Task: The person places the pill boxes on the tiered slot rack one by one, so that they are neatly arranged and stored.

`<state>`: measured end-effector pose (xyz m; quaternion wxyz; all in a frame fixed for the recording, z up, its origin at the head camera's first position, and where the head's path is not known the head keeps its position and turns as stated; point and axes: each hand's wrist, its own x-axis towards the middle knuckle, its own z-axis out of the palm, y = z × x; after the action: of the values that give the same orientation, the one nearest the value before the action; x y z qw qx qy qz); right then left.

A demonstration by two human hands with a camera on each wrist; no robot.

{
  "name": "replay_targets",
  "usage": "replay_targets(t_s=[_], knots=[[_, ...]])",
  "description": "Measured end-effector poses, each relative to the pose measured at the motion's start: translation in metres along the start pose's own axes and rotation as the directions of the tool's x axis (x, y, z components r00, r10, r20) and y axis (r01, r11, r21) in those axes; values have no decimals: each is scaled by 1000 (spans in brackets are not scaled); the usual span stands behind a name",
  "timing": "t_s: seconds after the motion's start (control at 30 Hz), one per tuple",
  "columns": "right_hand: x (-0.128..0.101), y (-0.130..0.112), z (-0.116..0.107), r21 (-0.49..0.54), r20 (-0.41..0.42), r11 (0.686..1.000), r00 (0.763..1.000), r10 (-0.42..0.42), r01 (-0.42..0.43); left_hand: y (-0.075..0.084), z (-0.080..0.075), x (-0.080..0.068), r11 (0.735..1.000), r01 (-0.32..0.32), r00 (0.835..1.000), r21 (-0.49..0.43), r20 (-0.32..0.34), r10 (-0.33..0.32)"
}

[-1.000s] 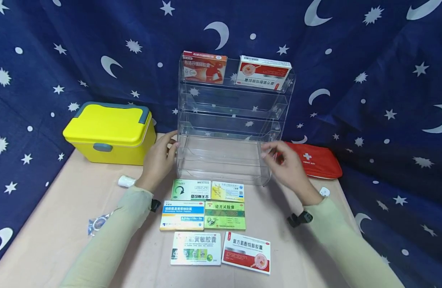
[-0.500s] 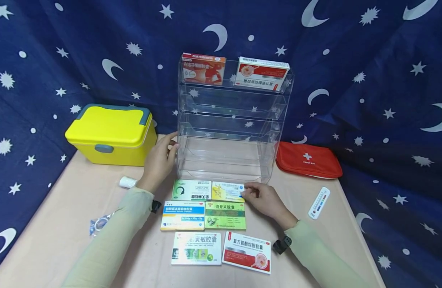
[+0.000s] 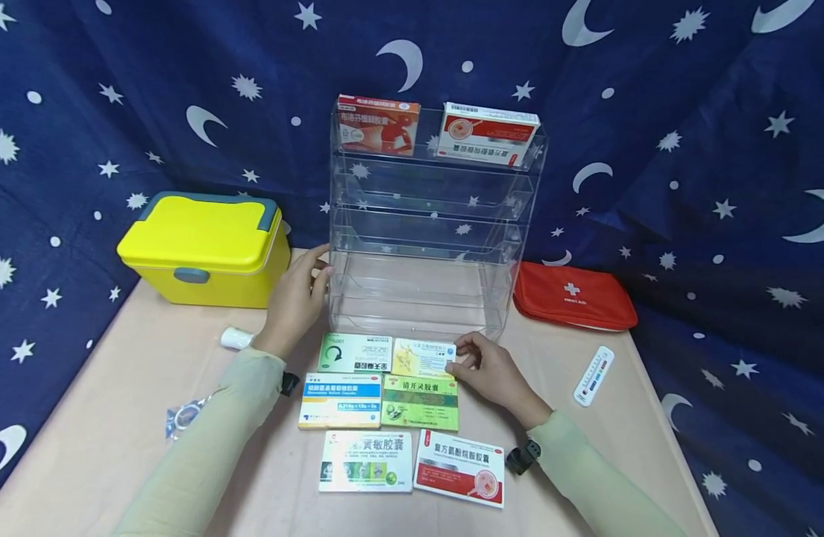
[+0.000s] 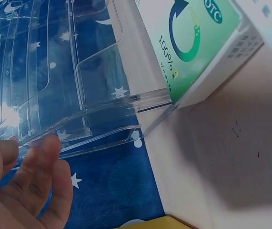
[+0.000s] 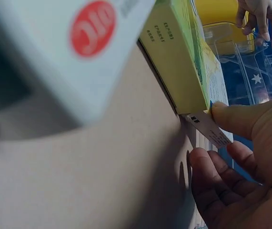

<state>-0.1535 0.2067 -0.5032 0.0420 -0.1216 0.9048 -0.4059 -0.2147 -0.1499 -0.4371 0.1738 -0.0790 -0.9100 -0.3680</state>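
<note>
My left hand (image 3: 294, 300) holds the left side edge of a clear acrylic rack (image 3: 412, 328), thumb in front; in the left wrist view the fingers (image 4: 50, 148) lie along that edge. My right hand (image 3: 494, 377) pinches the right end of a yellow-and-white medicine box (image 3: 414, 358) lying flat before the rack. In the right wrist view the thumb (image 5: 236, 117) is on its top and a fingertip at its end (image 5: 209, 131). Beside it lie a green-and-white box (image 3: 354, 353), a green box (image 3: 420, 404) and a blue-and-white box (image 3: 341, 403).
Nearer lie a white-green box (image 3: 366, 464) and a red-white box (image 3: 460, 470). Two boxes, one orange-red (image 3: 378, 127) and one red-white (image 3: 488, 136), stand in the rack's top tier. Around are a yellow case (image 3: 200, 246), red first-aid pouch (image 3: 576, 298), thermometer card (image 3: 593, 377) and white roll (image 3: 236, 338).
My right hand has left the rack's right side and come down to the yellow-and-white box, which it now pinches. The left hand has stayed at the rack's left edge.
</note>
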Motion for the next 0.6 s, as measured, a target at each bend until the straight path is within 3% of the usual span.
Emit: replay_targets(t_s=[0.4, 0.6], knots=[[-1, 1, 0, 92, -22, 994, 999, -50, 52, 1, -1, 0, 1000, 20, 1000, 8, 19, -20], [3, 1, -1, 87, -52, 991, 994, -101, 105, 1, -1, 0, 1000, 17, 1000, 12, 19, -17]])
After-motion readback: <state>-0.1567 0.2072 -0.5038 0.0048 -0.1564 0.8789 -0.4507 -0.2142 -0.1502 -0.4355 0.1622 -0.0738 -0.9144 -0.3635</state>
